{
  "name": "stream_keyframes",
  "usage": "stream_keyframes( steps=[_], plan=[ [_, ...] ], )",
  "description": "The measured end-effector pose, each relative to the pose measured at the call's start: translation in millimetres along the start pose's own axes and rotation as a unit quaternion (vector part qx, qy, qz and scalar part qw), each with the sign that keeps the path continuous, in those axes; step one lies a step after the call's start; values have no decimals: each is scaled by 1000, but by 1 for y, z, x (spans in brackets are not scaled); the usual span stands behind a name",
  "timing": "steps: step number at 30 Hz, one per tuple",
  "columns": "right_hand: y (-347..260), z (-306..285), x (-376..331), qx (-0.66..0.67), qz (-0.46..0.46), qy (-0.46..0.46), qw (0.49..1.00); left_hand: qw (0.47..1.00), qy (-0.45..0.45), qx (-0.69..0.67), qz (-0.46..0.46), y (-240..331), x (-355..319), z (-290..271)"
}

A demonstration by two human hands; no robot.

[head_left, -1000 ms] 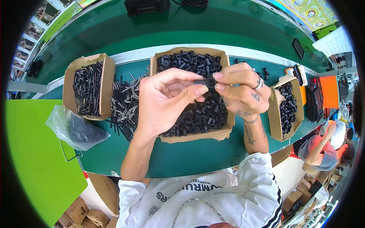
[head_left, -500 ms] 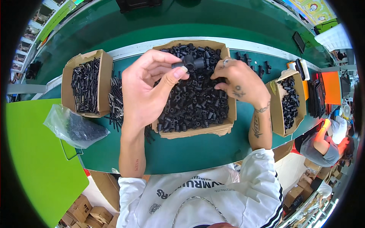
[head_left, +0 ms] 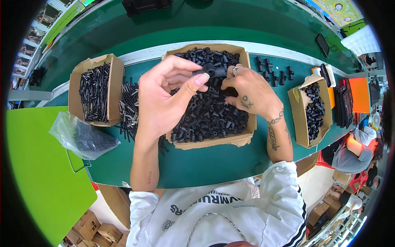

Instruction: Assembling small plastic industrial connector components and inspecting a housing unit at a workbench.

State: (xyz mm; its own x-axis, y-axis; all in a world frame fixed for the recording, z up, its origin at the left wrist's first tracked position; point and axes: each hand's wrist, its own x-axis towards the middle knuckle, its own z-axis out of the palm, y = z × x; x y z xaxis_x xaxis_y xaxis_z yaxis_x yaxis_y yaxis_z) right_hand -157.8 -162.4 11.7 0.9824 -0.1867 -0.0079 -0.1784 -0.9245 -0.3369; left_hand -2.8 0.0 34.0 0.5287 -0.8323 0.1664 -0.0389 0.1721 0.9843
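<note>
A black plastic tee fitting [head_left: 210, 71] is pinched between the thumb and fingers of my left hand [head_left: 166, 88], above the far part of a large cardboard box [head_left: 214, 143]. Many small black plastic fittings [head_left: 210, 119] fill that box. My right hand [head_left: 253, 92] is over the box's right side, its fingers curled and pointing down at the fittings, just right of the held tee. Its thumb and index finger are bent toward each other. Whatever lies between them cannot be made out against the black parts.
To the left are a box of black screw-like rods [head_left: 94, 92], a loose pile of them [head_left: 128, 107] and a clear plastic bag [head_left: 84, 138]. Several tee fittings [head_left: 283, 77] lie right of the large box, near a smaller parts box [head_left: 311, 115]. Other people are farther right.
My left hand and its tee fitting have shifted slightly right. My right hand has moved a little left and down, closer to the tee. More fittings show on the table at the right.
</note>
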Motion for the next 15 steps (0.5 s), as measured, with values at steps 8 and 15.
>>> stream_keyframes(
  steps=[8, 15],
  plan=[
    [-10, -5, 5, 87, -19, -40, 995, 1000, -4, 18, -17, -1, 0, 0],
    [-5, 1, 9, 167, -99, -27, 981, 1000, -1, 3, -11, -6, 1, 0]
  ],
)
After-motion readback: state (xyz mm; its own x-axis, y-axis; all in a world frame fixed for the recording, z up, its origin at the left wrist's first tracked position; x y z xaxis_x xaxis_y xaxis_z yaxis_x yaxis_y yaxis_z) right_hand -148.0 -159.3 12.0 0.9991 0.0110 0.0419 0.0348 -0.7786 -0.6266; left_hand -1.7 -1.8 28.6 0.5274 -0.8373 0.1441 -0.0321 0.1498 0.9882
